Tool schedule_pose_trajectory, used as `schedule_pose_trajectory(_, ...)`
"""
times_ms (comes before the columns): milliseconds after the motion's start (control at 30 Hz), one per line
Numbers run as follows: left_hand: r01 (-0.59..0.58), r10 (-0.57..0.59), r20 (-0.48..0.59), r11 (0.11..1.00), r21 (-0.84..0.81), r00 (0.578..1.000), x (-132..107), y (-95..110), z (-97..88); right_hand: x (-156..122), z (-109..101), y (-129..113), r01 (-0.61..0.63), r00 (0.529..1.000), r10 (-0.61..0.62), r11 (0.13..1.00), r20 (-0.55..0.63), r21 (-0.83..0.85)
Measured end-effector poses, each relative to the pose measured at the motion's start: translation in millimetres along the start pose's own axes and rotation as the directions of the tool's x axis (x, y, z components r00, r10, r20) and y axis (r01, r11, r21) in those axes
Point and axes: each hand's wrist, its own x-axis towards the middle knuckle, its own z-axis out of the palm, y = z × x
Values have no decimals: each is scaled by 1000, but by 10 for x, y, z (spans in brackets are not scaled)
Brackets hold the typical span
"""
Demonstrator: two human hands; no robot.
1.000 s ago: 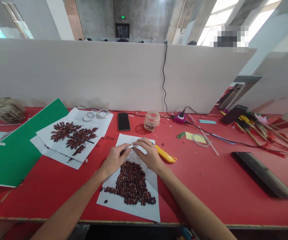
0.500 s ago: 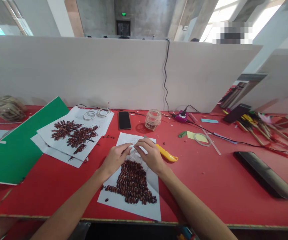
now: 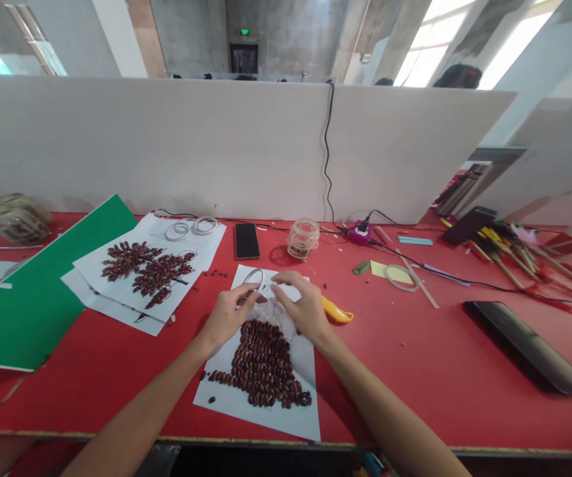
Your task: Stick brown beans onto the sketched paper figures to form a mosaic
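Observation:
On a white sheet of paper [image 3: 260, 417] with pencil lines, dark reddish-brown beans [image 3: 266, 364] are laid in close rows. My left hand [image 3: 228, 315] is over the sheet's upper part, thumb and fingers around a thin ring, seemingly a narrow roll of tape [image 3: 252, 273]. Part of this ring is hidden by the fingers. Facing it, my right hand [image 3: 305, 308] has thumb and fingers apart, and I see nothing between them. A yellow utility knife [image 3: 336, 310] lies just right of my right hand, partly covered by it.
Left of the sheet are papers with a bean picture [image 3: 161, 275], two tape rings [image 3: 205, 225] and a green board [image 3: 22, 318]. Behind stand a phone [image 3: 246, 240] and a glass jar [image 3: 303, 238]. A purple power socket [image 3: 359, 232], cables and a black tray [image 3: 529, 348] lie to the right.
My hands were close together with fingertips pinched. Now they have come slightly apart, the right fingers have spread, and the ring at my left hand shows upright.

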Motion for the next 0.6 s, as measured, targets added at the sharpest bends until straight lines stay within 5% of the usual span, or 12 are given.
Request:
schedule_pose_trajectory(133, 9, -15, -75, 996, -83, 997, 30, -36, -7, 78, -504, 266, -133, 986, 162, 898, 34, -419)
schedule_pose_trajectory(233, -3, -8, -99, 994, -114, 995, 49, -40, -8, 41, -776, 437, -177, 892, 383, 784, 240, -595)
schedule_pose_trajectory(300, -16, 3, -98, 991, -132, 995, 53, -31, -9, 22, -837, 442, -165, 858, 422, 767, 294, -620)
schedule_pose_trajectory(433, -6, -7, -91, 990, -141, 996, 46, -3, -12, 79, -806, 218, -175, 877, 384, 816, 291, -551)
schedule_pose_trajectory(600, 6, -24, -108, 987, -163, 994, 53, 13, -3, 144, -665, -91, -179, 911, 212, 976, 353, -126)
